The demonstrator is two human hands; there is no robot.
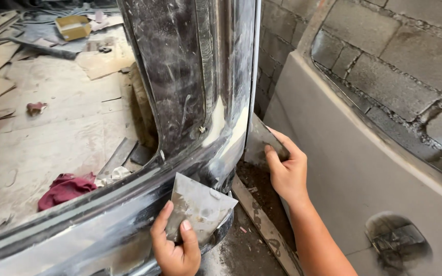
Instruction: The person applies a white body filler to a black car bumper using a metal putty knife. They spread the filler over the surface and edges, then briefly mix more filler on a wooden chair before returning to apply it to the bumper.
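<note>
My left hand (176, 246) grips a flat metal spreader (199, 205) smeared with grey filler, held against the lower edge of a black car body frame (180, 87). My right hand (284, 169) holds a second, darker metal spreader (263, 138) just right of the frame's corner. Pale filler patches (222, 127) cover the curved corner of the frame between the two blades.
A grey primed car door (344, 174) with a sanded dark spot (397, 244) stands at right before a grey block wall (400, 56). Behind the frame, a cardboard-covered floor (52, 128) holds a red rag (66, 188), a cardboard box (72, 26) and scraps.
</note>
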